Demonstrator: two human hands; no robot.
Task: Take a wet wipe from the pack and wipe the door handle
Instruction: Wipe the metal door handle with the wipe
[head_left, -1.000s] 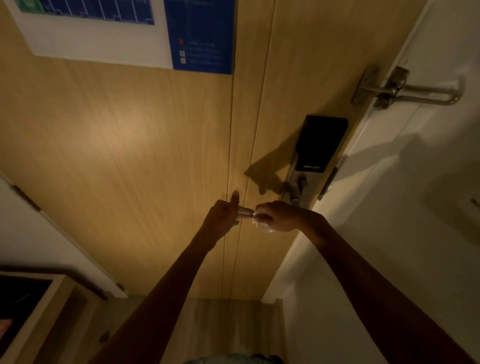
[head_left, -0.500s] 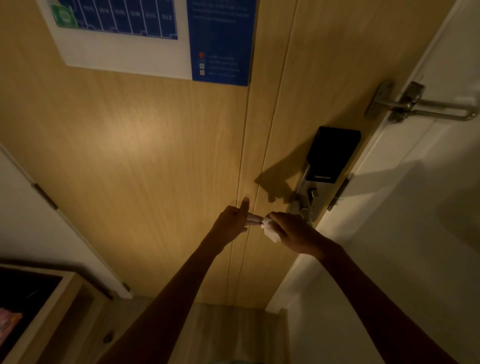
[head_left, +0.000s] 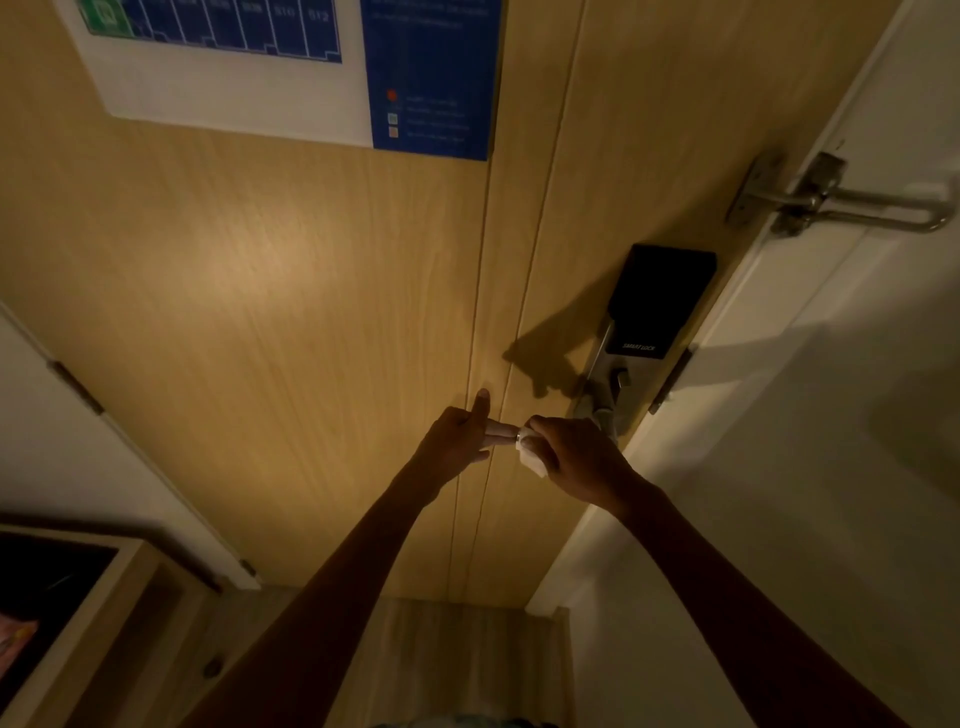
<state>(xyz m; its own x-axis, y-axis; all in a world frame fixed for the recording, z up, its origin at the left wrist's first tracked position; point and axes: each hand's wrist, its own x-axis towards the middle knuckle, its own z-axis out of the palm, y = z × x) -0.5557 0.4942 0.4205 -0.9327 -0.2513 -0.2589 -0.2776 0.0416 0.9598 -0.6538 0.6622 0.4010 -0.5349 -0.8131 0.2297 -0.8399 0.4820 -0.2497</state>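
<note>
Dimly lit. Right hand (head_left: 574, 457) closed around a white wipe (head_left: 531, 458), wrapped over the door handle (head_left: 597, 410); most of the handle hidden beneath hand and wipe, only its base showing at 1 o'clock from the knuckles. Left hand (head_left: 457, 439) at 9 o'clock of the right, fingers (head_left: 498, 432) loosely curled and touching the wipe's edge, thumb raised against the door (head_left: 311, 312); holding nothing clearly. Black lock (head_left: 660, 296) at 1 o'clock above the handle. Metal latch (head_left: 841, 202) at 2 o'clock, on the frame. Blue-and-white sign (head_left: 291, 78) at 11 o'clock.
</note>
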